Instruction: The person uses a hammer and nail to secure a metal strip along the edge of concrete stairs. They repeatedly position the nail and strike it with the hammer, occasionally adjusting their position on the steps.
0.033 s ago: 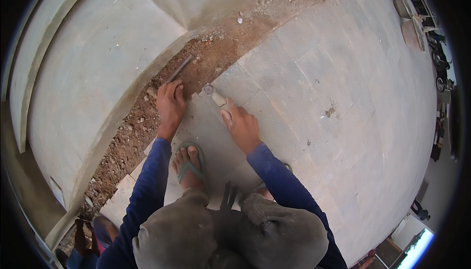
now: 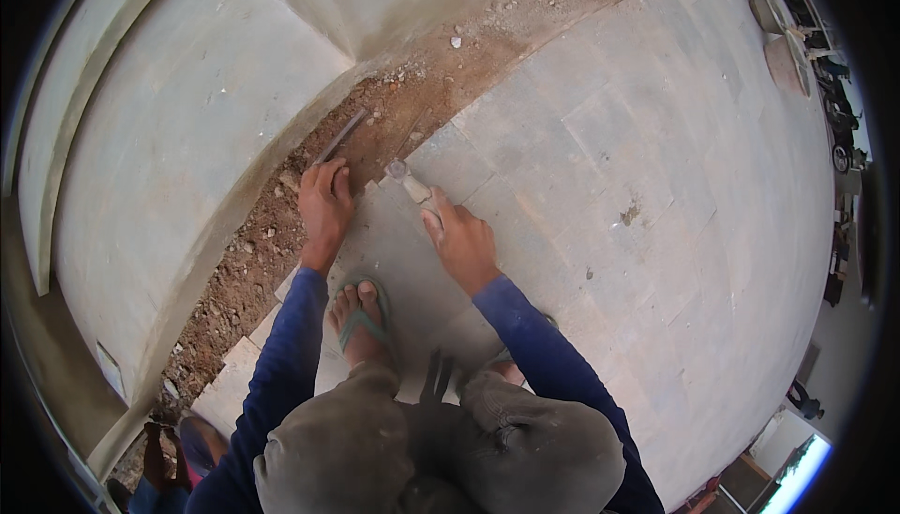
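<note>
My right hand (image 2: 464, 244) is closed round the handle of a dusty hammer (image 2: 418, 192), over the paving tiles (image 2: 600, 204). Its round grey head points away from me, near the tiles' stepped edge. My left hand (image 2: 324, 216) has curled fingers at the near end of a thin grey metal bar (image 2: 339, 136), which looks like a chisel. That bar slants up and right over a strip of bare reddish soil (image 2: 246, 251). Where the fingers meet the bar is partly hidden by the hand.
A pale concrete wall (image 2: 216, 92) borders the soil on the left. My sandalled foot (image 2: 358, 317) stands on the tiles between my arms. Another person's leg (image 2: 202, 439) shows at lower left. Two buckets (image 2: 786, 66) stand at far right.
</note>
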